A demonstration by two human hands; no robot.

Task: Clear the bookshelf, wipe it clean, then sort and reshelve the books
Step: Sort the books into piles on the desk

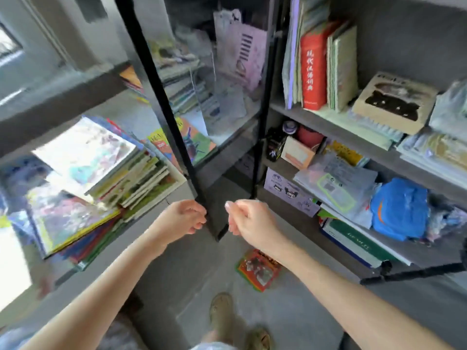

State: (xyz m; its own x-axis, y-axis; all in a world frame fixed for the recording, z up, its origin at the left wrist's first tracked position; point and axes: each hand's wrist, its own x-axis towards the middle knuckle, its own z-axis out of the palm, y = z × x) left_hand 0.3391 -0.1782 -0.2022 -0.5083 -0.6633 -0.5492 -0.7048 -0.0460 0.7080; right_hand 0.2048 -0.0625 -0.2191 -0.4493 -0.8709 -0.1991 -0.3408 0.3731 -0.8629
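Note:
A glass door with a black frame stands swung out from the grey bookshelf. My left hand grips the door's black outer edge near its lower corner. My right hand hovers just right of that corner in front of the glass, fingers curled, with nothing visible in it. On the left shelf lies a slanted pile of picture books. The right shelves hold upright books with a red dictionary, flat stacks and a blue bag. More books show behind the glass.
An orange book lies on the grey floor below my right arm. My feet stand just in front of the shelf. A second black door edge juts out at the lower right. A beige cat box rests on the upper right shelf.

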